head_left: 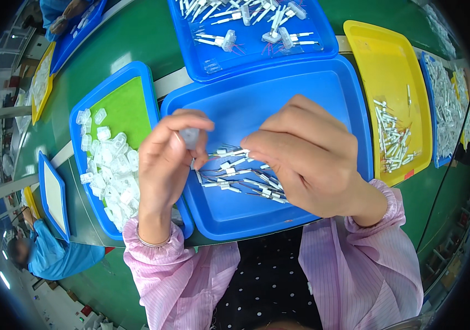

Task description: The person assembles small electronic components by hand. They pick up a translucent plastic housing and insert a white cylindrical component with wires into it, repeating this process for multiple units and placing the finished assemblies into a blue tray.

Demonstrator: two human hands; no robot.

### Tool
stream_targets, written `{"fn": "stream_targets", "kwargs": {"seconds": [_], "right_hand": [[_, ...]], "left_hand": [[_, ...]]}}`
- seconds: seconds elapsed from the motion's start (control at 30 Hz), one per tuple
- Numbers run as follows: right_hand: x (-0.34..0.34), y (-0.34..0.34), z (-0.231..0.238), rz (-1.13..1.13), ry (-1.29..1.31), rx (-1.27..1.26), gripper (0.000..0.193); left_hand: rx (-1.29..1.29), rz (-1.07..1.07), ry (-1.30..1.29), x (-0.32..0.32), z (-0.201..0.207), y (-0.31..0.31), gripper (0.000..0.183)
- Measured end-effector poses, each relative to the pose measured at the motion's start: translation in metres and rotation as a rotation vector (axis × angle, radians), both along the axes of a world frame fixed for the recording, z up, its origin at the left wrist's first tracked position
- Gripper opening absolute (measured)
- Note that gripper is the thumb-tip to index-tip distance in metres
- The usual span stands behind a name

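My left hand is closed, with a clear plastic housing between thumb and fingers. To its right, my right hand pinches a small white wired part at its fingertips; most of that part is hidden behind the fingers. Both hands are over a blue tray, apart from each other. Below them in the tray lies a loose row of thin white parts with dark wire leads. Beside my left hand, a pile of clear plastic housings sits in a blue-rimmed tray with a green bottom.
A farther blue tray holds clear housings with white wired parts in them. On the right, a yellow tray carries more white parts, with another filled blue tray beyond. Co-workers in blue are at the left.
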State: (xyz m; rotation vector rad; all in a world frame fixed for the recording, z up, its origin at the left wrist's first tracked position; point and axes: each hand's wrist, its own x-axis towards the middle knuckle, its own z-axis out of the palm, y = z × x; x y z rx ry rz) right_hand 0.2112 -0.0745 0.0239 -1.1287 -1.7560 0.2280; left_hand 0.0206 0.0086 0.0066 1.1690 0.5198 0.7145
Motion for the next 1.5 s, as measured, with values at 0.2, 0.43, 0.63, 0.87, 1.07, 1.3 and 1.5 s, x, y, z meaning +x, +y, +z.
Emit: {"fn": "stream_targets", "kwargs": {"seconds": [0.2,0.43,0.63,0.87,1.07,1.3,1.5], "right_hand": [[-0.004,0.001,-0.003,0.014,0.072,-0.052,0.009],[-0.004,0.001,-0.003,-0.010,0.095,-0.052,0.009],[0.002,0.002,0.003,-0.043,0.127,-0.055,0.011],[-0.003,0.002,0.002,-0.051,0.253,-0.228,0.012],[-0.005,0.002,-0.003,-0.079,0.307,-0.272,0.013],[-0.001,0.005,-0.002,-0.097,0.045,-0.075,0.014],[-0.003,0.005,-0.001,-0.035,-0.105,0.090,0.022]], "left_hand": [[0.458,-0.044,0.228,-0.002,0.006,-0.009,0.012],[0.223,0.025,0.100,-0.002,0.003,-0.009,0.010],[0.126,0.209,0.012,-0.008,-0.006,-0.001,0.009],[-0.376,0.071,-0.123,0.005,0.003,-0.005,0.045],[-0.348,-0.070,-0.158,0.005,0.008,-0.011,0.050],[-0.192,-0.071,-0.117,0.003,0.009,-0.010,0.046],[-0.220,-0.016,-0.140,0.004,0.009,-0.010,0.045]]}}
